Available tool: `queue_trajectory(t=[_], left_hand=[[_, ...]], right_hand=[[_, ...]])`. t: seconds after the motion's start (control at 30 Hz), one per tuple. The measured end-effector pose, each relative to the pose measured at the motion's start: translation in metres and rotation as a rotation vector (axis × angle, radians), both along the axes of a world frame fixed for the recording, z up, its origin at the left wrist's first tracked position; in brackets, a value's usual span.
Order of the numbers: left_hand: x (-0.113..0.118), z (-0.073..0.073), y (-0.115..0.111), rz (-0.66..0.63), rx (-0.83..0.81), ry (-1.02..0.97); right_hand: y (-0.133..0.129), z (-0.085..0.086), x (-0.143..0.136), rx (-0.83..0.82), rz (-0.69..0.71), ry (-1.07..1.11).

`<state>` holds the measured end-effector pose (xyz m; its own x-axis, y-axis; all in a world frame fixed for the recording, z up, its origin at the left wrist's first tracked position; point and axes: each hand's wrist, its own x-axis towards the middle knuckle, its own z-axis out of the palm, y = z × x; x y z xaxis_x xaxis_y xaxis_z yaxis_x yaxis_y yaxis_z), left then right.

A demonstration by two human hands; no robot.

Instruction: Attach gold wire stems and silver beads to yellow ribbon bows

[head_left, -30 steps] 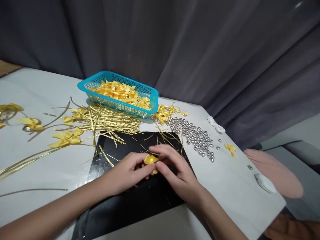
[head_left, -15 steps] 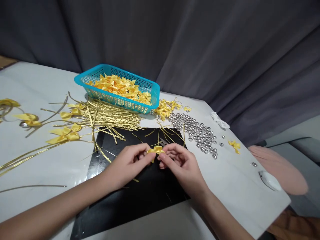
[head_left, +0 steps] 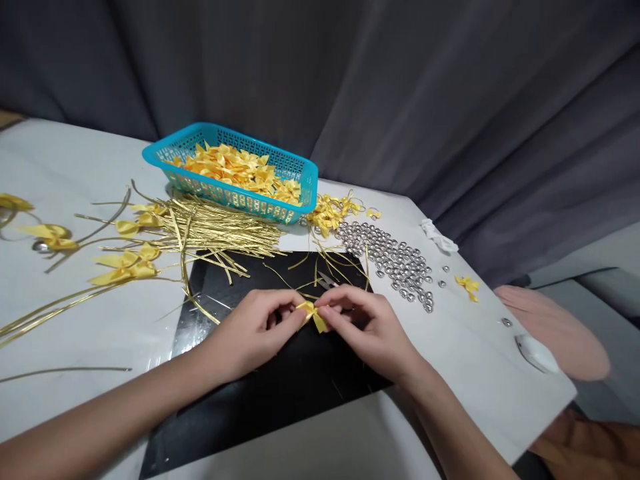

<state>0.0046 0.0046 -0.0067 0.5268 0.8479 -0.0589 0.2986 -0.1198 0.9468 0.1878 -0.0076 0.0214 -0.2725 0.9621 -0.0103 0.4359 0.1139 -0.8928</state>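
Note:
A small yellow ribbon bow [head_left: 315, 316] is pinched between my two hands, above a black mat [head_left: 260, 400]. My left hand [head_left: 265, 327] grips its left side with thumb and fingertips. On the other side, my right hand [head_left: 363, 325] holds the bow's right part, one tail hanging down between the hands. The fingers partly cover the bow. Just beyond my right fingers lie the small scissors [head_left: 327, 281], their blades showing. Gold cord pieces [head_left: 295, 283] are scattered over the mat's far edge.
A blue basket [head_left: 230, 190] of yellow bows stands at the back, behind a heap of gold cords [head_left: 220, 230]. Silver beads [head_left: 387, 257] spread to the right, beside tied bows [head_left: 327, 213]. A white computer mouse [head_left: 536, 353] sits near the right edge. Larger bows [head_left: 125, 263] lie left.
The bow has turned between my fingers, and a tail now points down toward the right. My right hand has closed in on it slightly. The whole view has shifted a little.

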Motion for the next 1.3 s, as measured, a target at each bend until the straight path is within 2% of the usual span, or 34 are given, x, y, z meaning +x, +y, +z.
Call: queue_trajectory(t=[0.13,0.3,0.43,0.57,0.83,1.03,1.3], left_hand=[[-0.001,-0.001,0.000,0.044,0.069,-0.108],[-0.009,0.002,0.008,-0.097,0.252,0.011],[-0.014,0.006,0.013,-0.152,0.247,0.103],[-0.012,0.005,0.012,-0.190,0.228,0.111],[-0.012,0.006,0.008,-0.313,0.363,0.254],[-0.012,0.006,0.008,-0.330,0.378,0.294],[-0.010,0.004,0.009,-0.352,0.449,0.377]], right_hand=[[0.002,0.004,0.005,-0.073,-0.041,0.065],[0.003,0.004,0.010,-0.200,0.049,0.056],[0.003,0.004,0.009,-0.188,0.089,-0.029],[0.003,0.005,0.011,-0.166,0.161,-0.113],[0.003,0.010,0.017,-0.124,0.312,-0.302],[0.002,0.011,0.013,-0.105,0.339,-0.357],[0.000,0.018,0.014,-0.141,0.298,-0.365]])
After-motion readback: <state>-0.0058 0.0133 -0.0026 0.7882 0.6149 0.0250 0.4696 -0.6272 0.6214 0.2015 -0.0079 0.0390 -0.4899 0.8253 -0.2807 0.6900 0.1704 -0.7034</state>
